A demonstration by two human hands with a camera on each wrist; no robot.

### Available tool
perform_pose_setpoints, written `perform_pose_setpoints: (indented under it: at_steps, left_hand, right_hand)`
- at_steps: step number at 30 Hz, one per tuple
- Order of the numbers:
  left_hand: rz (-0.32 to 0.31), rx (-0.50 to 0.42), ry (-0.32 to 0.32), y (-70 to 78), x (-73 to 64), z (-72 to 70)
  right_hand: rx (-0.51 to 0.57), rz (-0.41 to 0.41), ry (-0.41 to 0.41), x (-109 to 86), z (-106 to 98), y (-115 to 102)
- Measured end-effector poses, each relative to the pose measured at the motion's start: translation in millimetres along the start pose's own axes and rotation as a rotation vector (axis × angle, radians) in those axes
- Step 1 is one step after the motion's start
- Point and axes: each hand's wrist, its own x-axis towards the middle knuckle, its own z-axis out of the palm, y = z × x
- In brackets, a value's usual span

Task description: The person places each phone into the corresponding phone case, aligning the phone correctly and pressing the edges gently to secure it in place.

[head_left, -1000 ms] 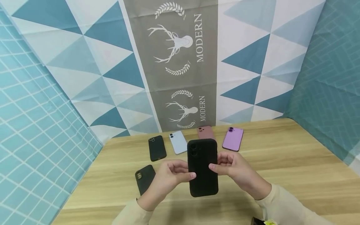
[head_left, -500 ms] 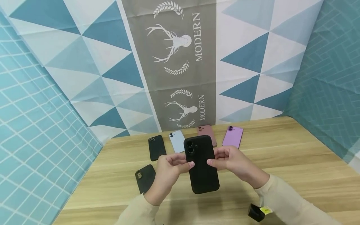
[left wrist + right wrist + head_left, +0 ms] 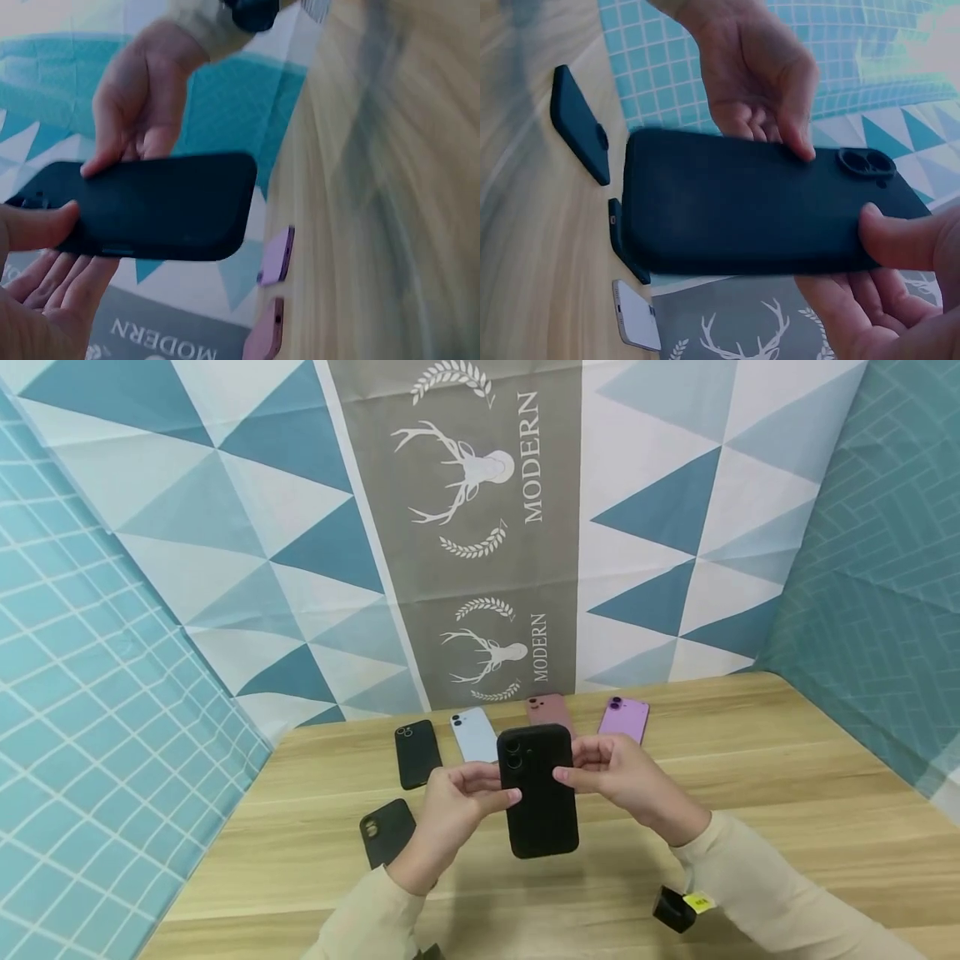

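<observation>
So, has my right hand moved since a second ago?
Yes, upward in the head view: your right hand now covers the lower end of the purple phone lying on the table, which was uncovered then.

A: What is the person wearing?

B: Long sleeves, a pale cream and free of pattern. The left sleeve [image 3: 371, 918] creases in soft folds, and so does the right sleeve [image 3: 795, 897], which runs in view well up the forearm.

A: And below the cuffs?

B: Both are bare, the left hand [image 3: 453, 818] and the right hand [image 3: 622, 781] alike.

A: Is there gear too?

B: At the right cuff, yes: a black, blocky device [image 3: 673, 908] with hard edges. Next to it sits a bright yellow label [image 3: 699, 902], its dark print too small to read.

A: The other wrist?

B: A dark piece [image 3: 431, 952] peeks out beside that sleeve, mostly cut off by the frame's edge, so its shape stays unclear.
</observation>
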Motion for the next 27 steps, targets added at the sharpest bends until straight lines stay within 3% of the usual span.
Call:
perform_pose_setpoints:
  at_steps: [6,9,13,16,19,23,27]
  left_hand:
    - [0.116,0.129,0.033,-2.0,16.2,-5.1]
    - [0.135,0.108,0.065,-0.7,19.5,-7.0]
    - [0.059,0.019,0.089,-0.2,18.4,-9.4]
    - [-0.021,-0.066,0.084,-1.1,17.3,-9.5]
    - [-0.089,-0.128,0.069,-0.4,18.6,-9.0]
    - [-0.131,-0.156,0.063,1.0,22.6,-8.7]
    - [-0.151,-0.162,0.033,-0.1,24.0,-10.1]
  right_hand:
    - [-0.032,-0.024,0.067,7.7,4,3]
    - [-0.028,-0.036,0.075,11.6,5,5]
    - [-0.043,-0.022,0.069,15.0,7,5]
    - [-0.035,0.045,0.051,15.8,8,5]
    - [0.047,0.131,0.016,18.2,8,3]
    - [0.164,0.203,0.001,22.5,8,2]
    - [0.169,0.191,0.034,23.9,11,5]
